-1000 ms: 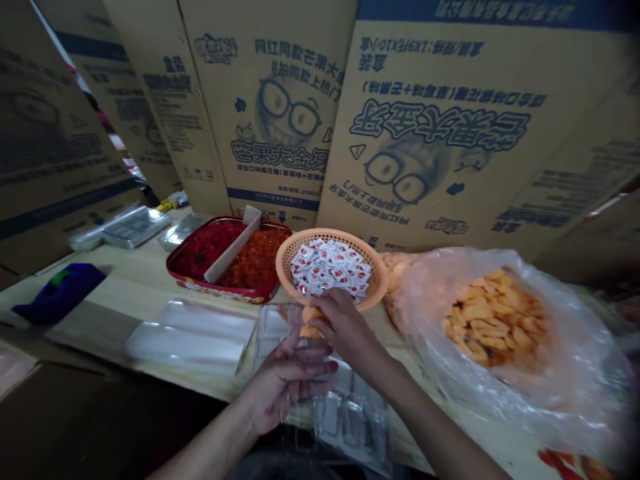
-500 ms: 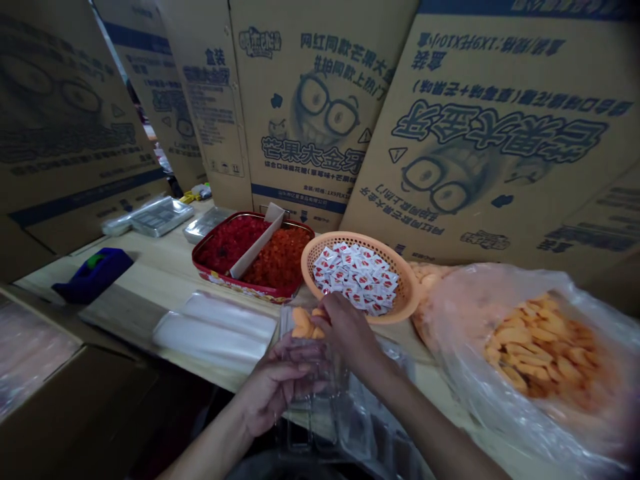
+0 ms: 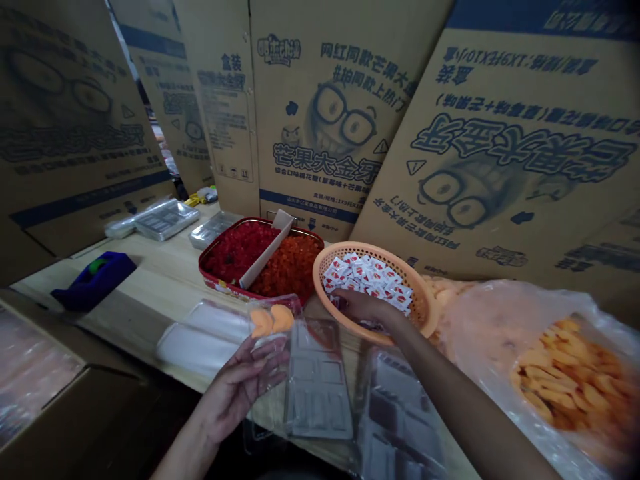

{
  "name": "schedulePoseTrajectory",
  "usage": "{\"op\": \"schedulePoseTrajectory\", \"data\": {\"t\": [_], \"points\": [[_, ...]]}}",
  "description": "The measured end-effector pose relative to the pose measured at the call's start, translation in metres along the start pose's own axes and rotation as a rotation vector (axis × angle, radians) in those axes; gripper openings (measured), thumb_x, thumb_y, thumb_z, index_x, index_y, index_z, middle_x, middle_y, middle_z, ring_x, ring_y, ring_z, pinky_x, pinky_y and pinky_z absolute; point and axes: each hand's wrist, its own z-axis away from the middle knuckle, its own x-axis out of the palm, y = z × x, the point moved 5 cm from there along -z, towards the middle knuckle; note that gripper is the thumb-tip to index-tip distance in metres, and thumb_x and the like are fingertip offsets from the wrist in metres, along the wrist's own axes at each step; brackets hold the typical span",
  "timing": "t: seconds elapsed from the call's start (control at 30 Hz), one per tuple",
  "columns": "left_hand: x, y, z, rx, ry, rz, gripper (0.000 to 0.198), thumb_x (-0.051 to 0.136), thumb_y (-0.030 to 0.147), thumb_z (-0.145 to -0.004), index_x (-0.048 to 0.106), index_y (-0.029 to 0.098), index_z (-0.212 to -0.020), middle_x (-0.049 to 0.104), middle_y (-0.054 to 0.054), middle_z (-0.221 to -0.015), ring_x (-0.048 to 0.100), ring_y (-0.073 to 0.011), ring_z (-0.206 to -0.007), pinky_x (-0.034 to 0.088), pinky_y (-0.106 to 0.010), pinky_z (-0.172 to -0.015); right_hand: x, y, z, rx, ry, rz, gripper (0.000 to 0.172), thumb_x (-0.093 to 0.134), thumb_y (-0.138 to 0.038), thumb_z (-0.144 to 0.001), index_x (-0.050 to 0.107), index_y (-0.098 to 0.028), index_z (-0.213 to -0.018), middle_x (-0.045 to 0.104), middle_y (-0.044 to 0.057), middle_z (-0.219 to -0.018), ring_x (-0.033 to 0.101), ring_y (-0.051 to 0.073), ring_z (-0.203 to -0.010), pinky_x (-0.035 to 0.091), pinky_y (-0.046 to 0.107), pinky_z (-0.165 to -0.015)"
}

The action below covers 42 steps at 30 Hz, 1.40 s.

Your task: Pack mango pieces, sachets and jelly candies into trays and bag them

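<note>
My left hand (image 3: 245, 380) holds a clear plastic tray from below, its fingers spread along the underside. Two orange gummy-like pieces (image 3: 273, 321) lie in the tray's far end. My right hand (image 3: 363, 305) reaches into the peach plastic basket (image 3: 425, 300), among small white packets with red print (image 3: 367, 270). Its fingers are curled down, and the fingertips are hidden, so what they grip cannot be seen. More clear compartment trays (image 3: 320, 387) lie on the table between and below my hands.
A red tin (image 3: 225, 288) holds red and orange bits, split by a card divider. Beside it are plastic sleeves (image 3: 200, 340) and a blue tape dispenser (image 3: 95, 280). On the right, a clear bag (image 3: 493, 320) holds orange pieces. Cardboard boxes (image 3: 320, 40) stand behind.
My right hand has left the tray and gone into the packet basket. My left hand has moved left with the tray, uncovering the trays beneath. The view has shifted slightly.
</note>
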Motion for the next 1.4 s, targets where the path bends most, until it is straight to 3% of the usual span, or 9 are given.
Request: {"op": "schedulePoseTrajectory", "data": {"t": [0.13,0.27,0.43,0.6,0.73,0.83,0.93,1.1,1.4], "points": [[-0.009,0.009,-0.006,0.025,0.020,-0.002,0.041,0.054,0.003,-0.073,0.047,0.023,-0.107,0.058,-0.009,-0.118,0.052,-0.0281,-0.113,0.038,-0.044,-0.094,0.006,0.008,-0.008,0.044,0.050,-0.065,0.013,0.048,-0.010,-0.066,0.060,-0.016,-0.068,0.053,-0.004,-0.053,0.044,0.009,-0.047,0.034,0.021,-0.050],[-0.014,0.013,-0.014,0.037,-0.019,0.036,0.041,0.053,0.000,-0.070,0.051,0.024,-0.104,0.060,-0.006,-0.115,0.050,-0.0267,-0.115,0.037,-0.045,-0.096,-0.018,0.014,-0.004,0.094,0.184,-0.097,0.014,0.049,-0.020,-0.070,0.050,-0.016,-0.057,0.043,-0.005,-0.047,0.036,0.008,-0.046,0.029,0.021,-0.047],[-0.007,0.012,-0.019,0.020,-0.177,0.037,0.055,0.048,-0.009,-0.064,0.052,0.025,-0.107,0.055,-0.004,-0.123,0.043,-0.0281,-0.121,0.033,-0.056,-0.096,-0.041,-0.037,0.017,-0.081,0.308,-0.281,0.025,0.047,-0.039,-0.075,0.053,-0.017,-0.064,0.047,-0.004,-0.055,0.041,0.010,-0.052,0.031,0.021,-0.050],[0.006,0.009,-0.022,-0.009,-0.250,0.024,0.060,0.049,-0.012,-0.058,0.054,0.024,-0.106,0.060,-0.003,-0.112,0.053,-0.0243,-0.110,0.033,-0.059,-0.094,0.015,-0.128,0.032,-0.406,-0.022,-0.187,0.019,0.049,-0.031,-0.077,0.063,-0.019,-0.074,0.062,0.001,-0.069,0.052,0.012,-0.064,0.037,0.022,-0.057],[0.011,0.010,-0.020,-0.008,-0.247,-0.043,0.059,0.052,-0.009,-0.062,0.053,0.022,-0.112,0.065,-0.004,-0.099,0.060,-0.0221,-0.094,0.035,-0.058,-0.093,0.045,-0.156,0.032,-0.441,-0.039,-0.068,0.012,0.052,-0.027,-0.078,0.064,-0.025,-0.079,0.064,0.001,-0.072,0.055,0.014,-0.065,0.037,0.023,-0.057],[0.010,0.013,-0.016,-0.003,-0.233,-0.044,0.057,0.051,-0.008,-0.062,0.054,0.022,-0.110,0.064,-0.005,-0.105,0.055,-0.0259,-0.107,0.034,-0.056,-0.095,0.029,-0.136,0.028,-0.343,0.066,-0.117,0.015,0.048,-0.027,-0.081,0.059,-0.026,-0.091,0.064,0.000,-0.078,0.056,0.013,-0.067,0.038,0.022,-0.058],[0.006,0.016,-0.014,0.002,-0.234,-0.044,0.056,0.051,-0.008,-0.062,0.054,0.021,-0.110,0.061,-0.007,-0.113,0.047,-0.0284,-0.117,0.032,-0.056,-0.097,-0.005,-0.079,0.021,-0.063,0.221,0.100,0.017,0.044,-0.025,-0.082,0.057,-0.021,-0.092,0.063,0.004,-0.086,0.056,0.016,-0.076,0.038,0.024,-0.064],[-0.002,0.019,-0.012,0.007,-0.231,-0.032,0.057,0.049,-0.009,-0.062,0.052,0.020,-0.112,0.059,-0.008,-0.118,0.044,-0.0280,-0.120,0.030,-0.058,-0.098,-0.012,0.006,0.009,0.144,0.034,0.235,0.024,0.058,-0.009,-0.061,0.061,-0.013,-0.085,0.061,0.012,-0.090,0.056,0.020,-0.077,0.039,0.027,-0.064],[-0.016,0.026,-0.007,0.050,-0.201,0.045,0.060,0.047,-0.010,-0.064,0.049,0.021,-0.115,0.060,-0.008,-0.117,0.041,-0.0280,-0.123,0.027,-0.060,-0.098,0.005,0.028,0.005,0.156,-0.033,0.126,0.008,0.053,-0.010,-0.066,0.058,-0.016,-0.065,0.059,0.000,-0.059,0.050,0.012,-0.054,0.036,0.022,-0.052]]}}
